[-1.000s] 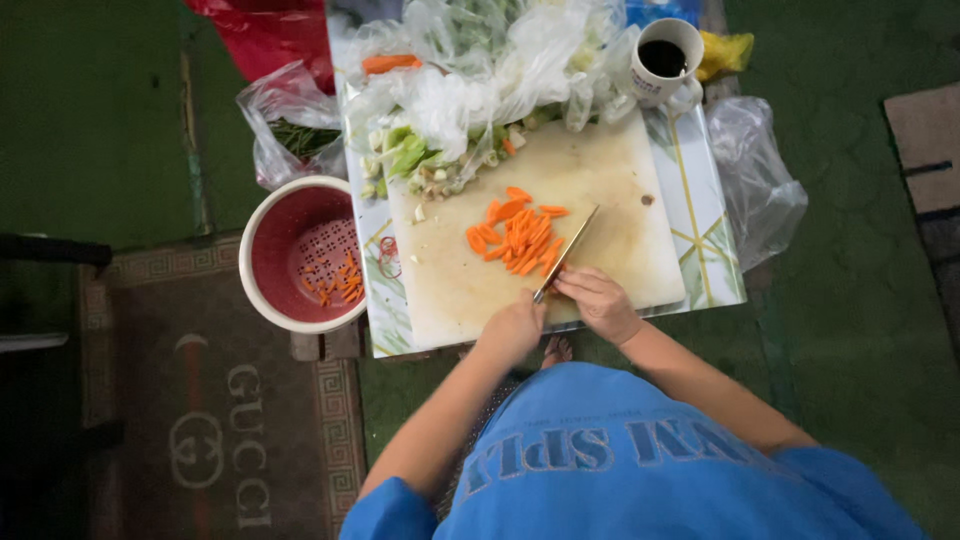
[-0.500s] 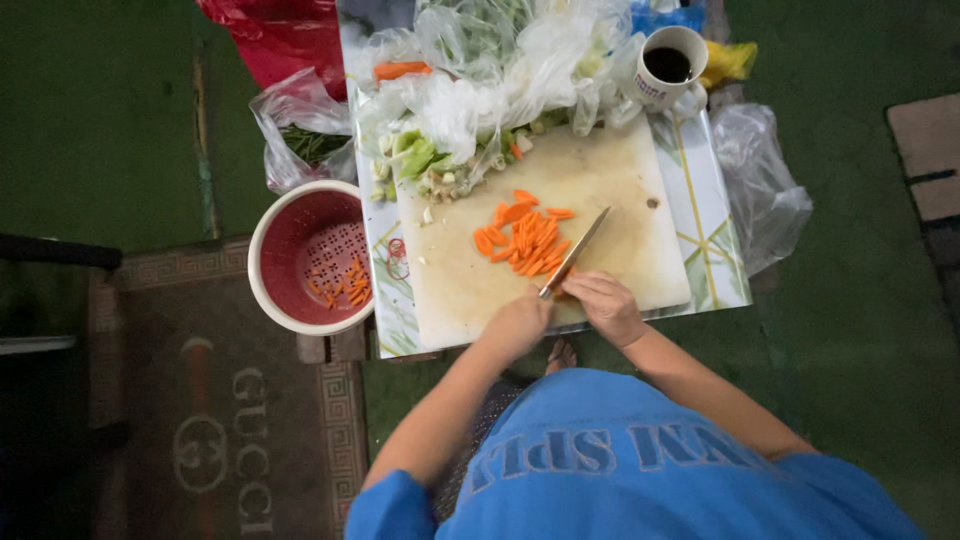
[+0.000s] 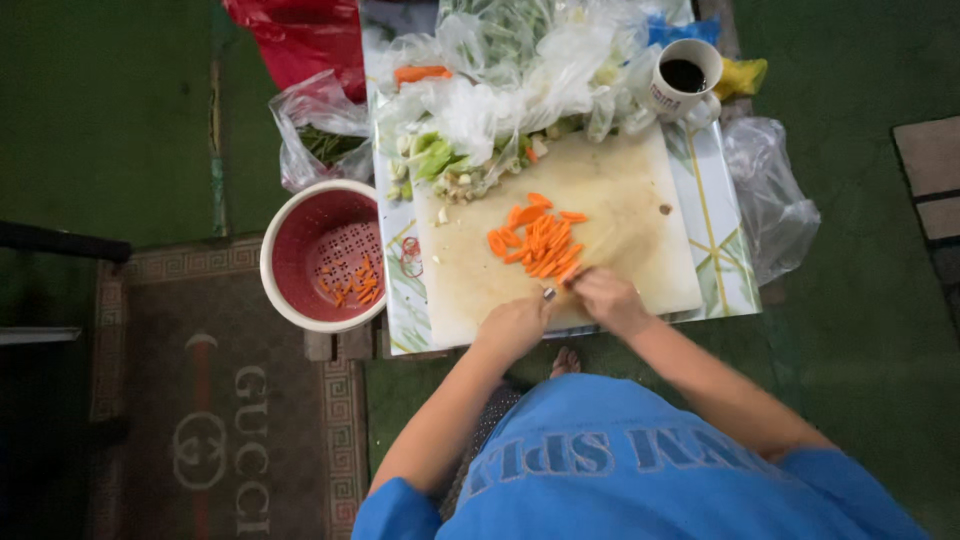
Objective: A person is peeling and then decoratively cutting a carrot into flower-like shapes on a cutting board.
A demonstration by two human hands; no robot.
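Hands point(image 3: 565, 310) beside carrot slices point(image 3: 535, 240) (cutting board)

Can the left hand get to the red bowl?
Probably yes: the left hand is at the board's near edge, and the red bowl sits just beside it, with nothing between.

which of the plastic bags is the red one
The red plastic bag at the top edge, left of the table above the red colander. The other bags, heaped behind the cutting board and hanging at the right, are all clear.
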